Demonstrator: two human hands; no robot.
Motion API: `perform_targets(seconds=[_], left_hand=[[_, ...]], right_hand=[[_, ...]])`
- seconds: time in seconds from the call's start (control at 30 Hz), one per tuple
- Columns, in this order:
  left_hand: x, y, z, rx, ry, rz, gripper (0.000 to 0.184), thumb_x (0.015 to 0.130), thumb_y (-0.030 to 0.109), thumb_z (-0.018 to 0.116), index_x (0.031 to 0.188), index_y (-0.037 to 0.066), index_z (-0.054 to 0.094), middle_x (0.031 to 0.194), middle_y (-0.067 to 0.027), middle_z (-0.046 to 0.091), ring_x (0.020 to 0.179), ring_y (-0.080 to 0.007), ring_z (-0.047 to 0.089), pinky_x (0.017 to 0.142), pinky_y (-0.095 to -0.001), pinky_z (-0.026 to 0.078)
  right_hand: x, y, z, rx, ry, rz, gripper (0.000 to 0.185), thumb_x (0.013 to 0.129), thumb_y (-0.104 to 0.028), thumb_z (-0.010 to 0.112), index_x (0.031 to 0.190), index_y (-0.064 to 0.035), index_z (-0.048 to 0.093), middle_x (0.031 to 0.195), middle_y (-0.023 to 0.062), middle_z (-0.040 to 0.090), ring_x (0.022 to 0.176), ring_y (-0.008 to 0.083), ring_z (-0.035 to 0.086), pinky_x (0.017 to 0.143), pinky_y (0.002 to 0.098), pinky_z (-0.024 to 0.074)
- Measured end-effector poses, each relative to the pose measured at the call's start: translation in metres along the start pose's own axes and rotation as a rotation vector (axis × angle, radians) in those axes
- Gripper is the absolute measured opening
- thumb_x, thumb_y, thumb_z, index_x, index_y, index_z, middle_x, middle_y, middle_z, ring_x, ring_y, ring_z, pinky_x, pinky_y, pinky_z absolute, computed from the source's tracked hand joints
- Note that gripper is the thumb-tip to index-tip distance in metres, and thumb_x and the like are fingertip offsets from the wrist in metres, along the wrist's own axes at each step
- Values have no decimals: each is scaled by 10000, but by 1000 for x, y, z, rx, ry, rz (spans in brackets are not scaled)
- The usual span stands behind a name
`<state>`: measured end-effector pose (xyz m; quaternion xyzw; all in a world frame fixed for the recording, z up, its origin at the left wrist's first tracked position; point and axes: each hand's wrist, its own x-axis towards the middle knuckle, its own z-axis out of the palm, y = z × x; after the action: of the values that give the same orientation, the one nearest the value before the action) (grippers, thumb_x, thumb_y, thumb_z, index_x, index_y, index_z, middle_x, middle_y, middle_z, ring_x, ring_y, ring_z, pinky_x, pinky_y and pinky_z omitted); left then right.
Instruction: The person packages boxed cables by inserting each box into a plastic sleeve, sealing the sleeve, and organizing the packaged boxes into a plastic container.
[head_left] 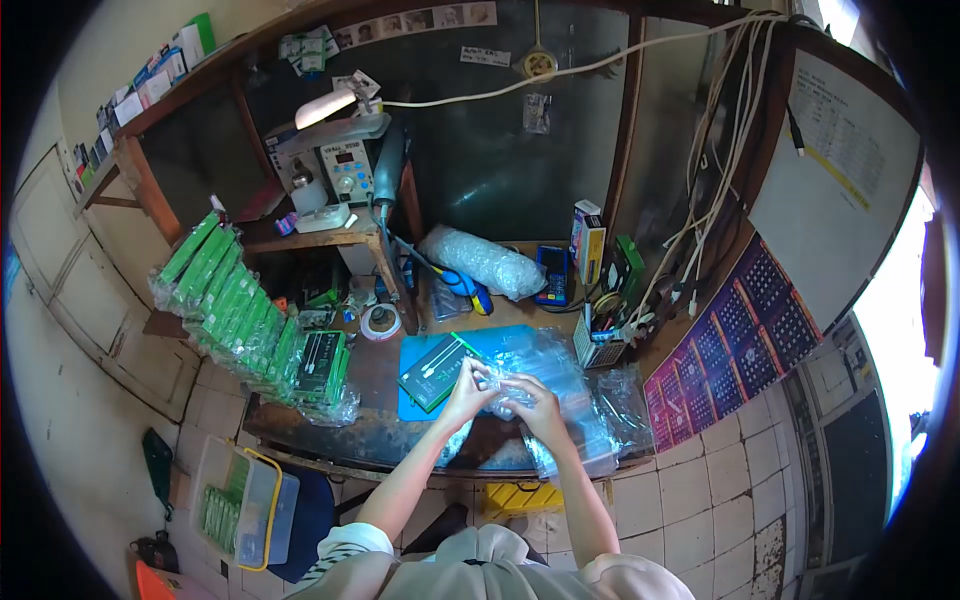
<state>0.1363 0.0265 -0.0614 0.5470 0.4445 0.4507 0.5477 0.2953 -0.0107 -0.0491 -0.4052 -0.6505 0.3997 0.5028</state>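
Observation:
Both hands meet over the front middle of the workbench. My left hand (470, 393) is closed on a crumpled clear plastic bag (497, 385). My right hand (533, 408) grips the same plastic from the other side, its fingers bent. Just left of the hands, a black and green flat box (437, 372) with a cable picture lies on a blue mat (410, 347). Under and right of the hands spreads a pile of clear plastic bags (560, 375). What the plastic between my fingers contains, if anything, is hidden.
Green boxes in plastic (235, 320) are stacked along the left. A tape roll (380, 321), a bubble-wrap roll (485, 262), a blue meter (553, 275) and a pen basket (600, 345) stand behind. Cables hang at right; a plastic bin (270, 510) sits on the floor.

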Motion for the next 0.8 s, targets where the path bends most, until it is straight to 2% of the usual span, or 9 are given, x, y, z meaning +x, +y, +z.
perform_targets(seconds=[0.1, 0.17, 0.3, 0.37, 0.4, 0.5, 0.67, 0.73, 0.8], left_hand=[[15, 4, 0, -72, -76, 32, 313, 769, 14, 640, 967, 63, 402, 1022, -80, 506, 903, -135, 549, 704, -264, 457], [31, 12, 1, 87, 4, 207, 308, 773, 25, 633, 1013, 61, 444, 1032, -56, 515, 883, -142, 569, 717, -265, 457], [78, 24, 1, 277, 262, 448, 206, 799, 2, 531, 1002, 28, 509, 969, -81, 528, 849, -182, 579, 736, -297, 455], [96, 36, 3, 454, 322, 571, 237, 763, -3, 536, 998, 22, 516, 965, -146, 506, 909, -277, 512, 819, -366, 415], [105, 37, 5, 567, 354, 632, 264, 748, 4, 552, 1007, 26, 514, 978, -145, 504, 926, -286, 496, 832, -368, 398], [131, 43, 13, 761, 306, 690, 364, 695, 59, 612, 1043, 47, 502, 1035, -148, 479, 1002, -325, 423, 863, -399, 363], [154, 44, 20, 932, 329, 671, 301, 698, 81, 624, 982, 53, 531, 1004, -142, 480, 965, -326, 429, 848, -407, 376], [165, 38, 18, 948, 342, 666, 265, 704, 82, 622, 952, 49, 535, 986, -138, 485, 950, -321, 436, 841, -403, 380], [171, 41, 17, 931, 402, 646, 159, 747, 81, 599, 882, 35, 530, 974, -136, 508, 955, -323, 465, 853, -395, 387]], right_hand=[[12, 8, -14, -50, 121, 11, 292, 686, -37, 673, 975, -27, 632, 1019, 100, 611, 972, 207, 568, 854, 295, 422], [25, 10, -22, -235, 360, 49, 237, 690, 10, 650, 924, -28, 637, 909, 108, 629, 854, 234, 606, 770, 302, 457], [68, 17, -37, -299, 478, 5, 225, 700, 25, 630, 920, -23, 632, 885, 120, 628, 817, 243, 611, 746, 301, 455], [94, 17, -41, -361, 548, -94, 202, 720, 27, 608, 915, -23, 629, 884, 130, 633, 810, 253, 617, 732, 314, 458], [108, 28, -43, -368, 581, -42, 203, 737, 14, 591, 931, -36, 626, 905, 149, 633, 840, 290, 615, 732, 349, 462], [131, 45, -43, -460, 575, 36, 231, 716, 40, 594, 939, -14, 623, 945, 143, 629, 911, 255, 606, 797, 316, 450], [147, 66, -43, -496, 478, 20, 290, 736, 38, 547, 999, -63, 616, 1007, 170, 597, 922, 355, 576, 786, 388, 453], [156, 72, -43, -422, 337, 6, 339, 726, 55, 573, 1044, -61, 597, 990, 164, 594, 958, 285, 580, 817, 337, 442], [165, 74, -42, -375, 343, -49, 360, 731, 63, 571, 1070, -58, 562, 1003, 159, 585, 971, 274, 577, 815, 334, 441]])
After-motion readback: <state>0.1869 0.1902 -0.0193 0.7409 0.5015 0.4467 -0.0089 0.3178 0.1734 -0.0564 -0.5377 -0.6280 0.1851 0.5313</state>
